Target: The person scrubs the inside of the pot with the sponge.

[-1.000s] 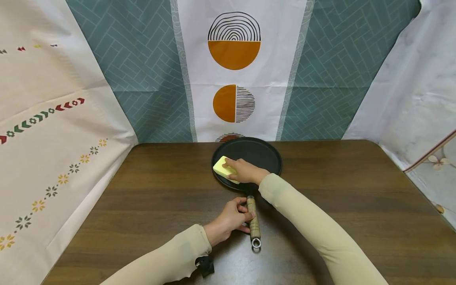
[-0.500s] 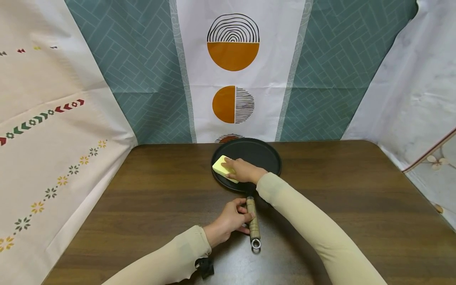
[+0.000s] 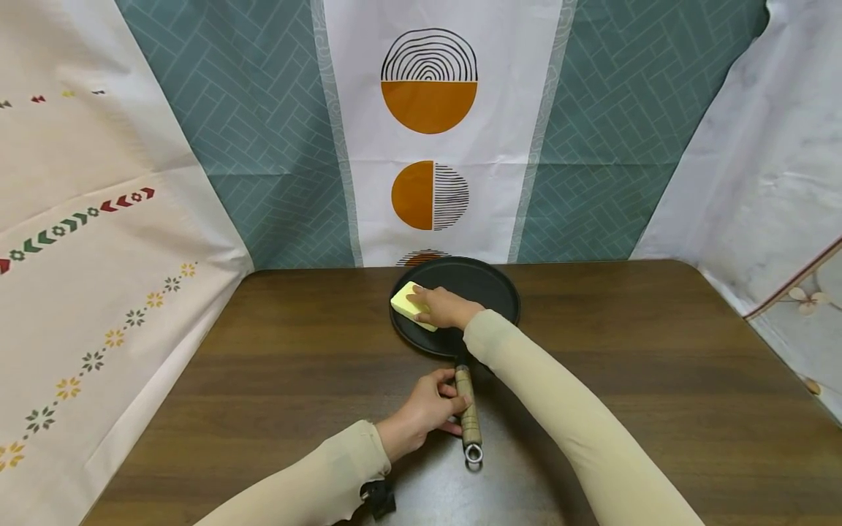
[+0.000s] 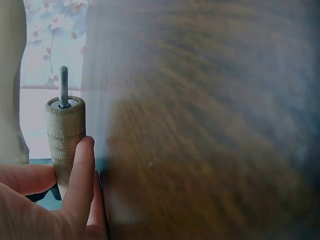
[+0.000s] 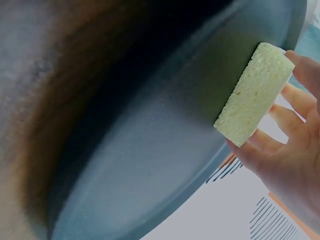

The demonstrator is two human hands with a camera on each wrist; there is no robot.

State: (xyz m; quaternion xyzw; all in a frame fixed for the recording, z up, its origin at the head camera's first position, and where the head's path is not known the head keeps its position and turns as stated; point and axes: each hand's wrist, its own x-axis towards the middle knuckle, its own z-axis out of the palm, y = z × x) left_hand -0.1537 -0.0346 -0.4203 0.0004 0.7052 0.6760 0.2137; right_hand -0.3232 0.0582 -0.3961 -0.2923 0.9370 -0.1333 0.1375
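Note:
A round black flat pan (image 3: pixel 483 288) lies on the table with its wooden handle (image 3: pixel 469 418) pointing toward me. My left hand (image 3: pixel 424 410) pinches that handle from the left, thumb on one side and fingers on the other, as the left wrist view also shows. In my right hand (image 3: pixel 447 307) is a pale yellow sponge (image 3: pixel 409 298), held against the left part of the pan's surface. From the right wrist view, the sponge (image 5: pixel 255 92) sits flat on the pan (image 5: pixel 155 145), with fingertips along its edges. A metal ring (image 3: pixel 473 454) ends the handle.
The brown wooden table (image 3: pixel 296 351) spreads out on both sides of the pan. Behind its back edge hangs a patterned cloth (image 3: pixel 276 146), with a cream cloth (image 3: pixel 118 241) at left and a white one (image 3: pixel 756 183) at right. A small black device (image 3: pixel 378 498) sits under the left cuff.
My right hand and the sponge have shifted slightly up and to the left on the pan. The left hand keeps its hold on the handle.

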